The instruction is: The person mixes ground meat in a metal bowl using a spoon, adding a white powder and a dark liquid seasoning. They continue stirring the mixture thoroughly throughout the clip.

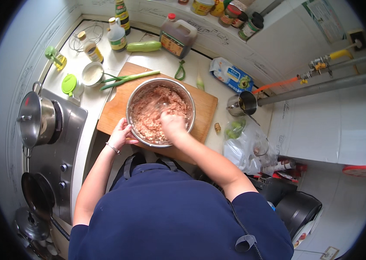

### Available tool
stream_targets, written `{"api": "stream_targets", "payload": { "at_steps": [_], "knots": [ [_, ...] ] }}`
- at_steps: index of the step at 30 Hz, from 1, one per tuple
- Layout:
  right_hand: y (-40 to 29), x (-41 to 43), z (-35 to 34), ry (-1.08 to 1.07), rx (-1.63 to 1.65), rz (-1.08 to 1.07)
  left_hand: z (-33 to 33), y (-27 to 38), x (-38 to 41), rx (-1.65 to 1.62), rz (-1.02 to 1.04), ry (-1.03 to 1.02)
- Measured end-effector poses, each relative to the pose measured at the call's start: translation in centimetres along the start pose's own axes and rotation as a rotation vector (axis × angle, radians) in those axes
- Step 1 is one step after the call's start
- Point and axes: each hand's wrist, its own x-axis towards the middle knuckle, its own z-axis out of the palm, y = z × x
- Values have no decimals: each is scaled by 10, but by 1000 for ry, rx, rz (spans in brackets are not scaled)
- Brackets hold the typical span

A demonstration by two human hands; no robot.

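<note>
A stainless steel bowl [193,109] of pinkish minced meat [150,125] rests on a wooden cutting board [207,107]. My left hand [121,132] grips the bowl's lower left side, thumb near the rim. Inside the bowl, my right hand [172,125] is curled and motion-blurred over the meat; blur hides whether it holds a utensil. Just behind the bowl, a stalk of green onion [131,79] lies across the board's far edge.
A gas stove [69,136] with a lidded steel pot [36,120] stands left. Behind the board are a green squash [144,46], a large plastic jug [178,37] and a white bowl [92,74]. To the right are a steel cup [242,104], ginger [217,127] and a plastic bag [246,149].
</note>
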Motion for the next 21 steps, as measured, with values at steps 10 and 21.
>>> {"api": "stream_targets", "payload": {
  "at_steps": [10, 21],
  "knots": [
    [24, -13, -31, -124, 88, -20, 0, 4, -2, 26, -29, -24],
    [-16, -45, -36, -49, 164, -22, -4, 5, 0, 14, -62, -47]
  ]
}}
